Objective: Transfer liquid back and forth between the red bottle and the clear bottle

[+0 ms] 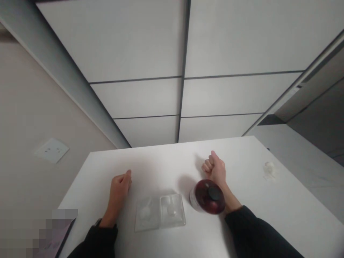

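On the white table [161,168] lies a clear plastic case [160,212], opened flat, with small pale contents that I cannot make out. To its right stands a jar with a dark red lid [210,196]. My left hand [120,186] is closed in a fist at the left, apart from the case. Beyond the jar, my right hand [215,167] is also a fist, its thumb pointing up and away. The right wrist is partly hidden behind the lid. Nothing shows in either fist.
A crumpled whitish item [269,170] lies at the table's right side. White panelled doors [134,100] rise behind the far edge. A wall socket [52,150] is at the left, and a pale surface [301,154] lies beyond the right edge.
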`<state>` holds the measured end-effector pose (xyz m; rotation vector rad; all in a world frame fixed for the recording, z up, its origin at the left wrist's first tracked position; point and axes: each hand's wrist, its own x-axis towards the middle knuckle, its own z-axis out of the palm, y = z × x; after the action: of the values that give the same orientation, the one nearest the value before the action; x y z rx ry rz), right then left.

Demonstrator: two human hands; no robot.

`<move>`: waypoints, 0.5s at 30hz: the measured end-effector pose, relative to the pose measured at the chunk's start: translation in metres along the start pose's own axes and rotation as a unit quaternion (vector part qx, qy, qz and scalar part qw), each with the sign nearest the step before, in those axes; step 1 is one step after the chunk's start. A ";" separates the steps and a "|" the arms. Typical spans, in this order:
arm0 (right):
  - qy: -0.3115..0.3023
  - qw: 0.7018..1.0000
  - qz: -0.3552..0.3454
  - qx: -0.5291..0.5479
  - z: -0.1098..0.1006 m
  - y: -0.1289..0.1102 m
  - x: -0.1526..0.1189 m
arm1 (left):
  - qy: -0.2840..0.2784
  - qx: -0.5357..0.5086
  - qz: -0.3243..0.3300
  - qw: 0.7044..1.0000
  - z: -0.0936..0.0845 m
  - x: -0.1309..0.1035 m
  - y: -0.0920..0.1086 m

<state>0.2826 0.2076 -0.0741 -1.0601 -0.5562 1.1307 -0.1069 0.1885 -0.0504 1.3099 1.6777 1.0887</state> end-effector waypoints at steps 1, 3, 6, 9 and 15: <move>0.001 1.000 0.004 0.017 -0.001 -0.002 -0.002 | 0.001 -0.008 -0.005 1.000 0.000 -0.001 0.002; 0.002 0.999 0.010 0.047 -0.003 -0.007 -0.005 | 0.001 -0.021 -0.010 1.000 -0.001 -0.004 0.006; 0.002 0.997 0.018 0.076 -0.006 -0.013 -0.010 | -0.001 -0.037 -0.014 0.999 -0.001 -0.006 0.012; 0.003 0.996 0.029 0.085 -0.010 -0.017 -0.013 | -0.003 -0.041 -0.021 0.999 -0.001 -0.006 0.012; 0.008 0.997 0.046 0.054 -0.012 -0.021 -0.005 | -0.016 -0.038 -0.024 0.999 0.007 0.003 0.009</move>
<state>0.3001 0.1969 -0.0594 -1.0091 -0.4327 1.2177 -0.0982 0.1933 -0.0448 1.2259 1.6215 1.0875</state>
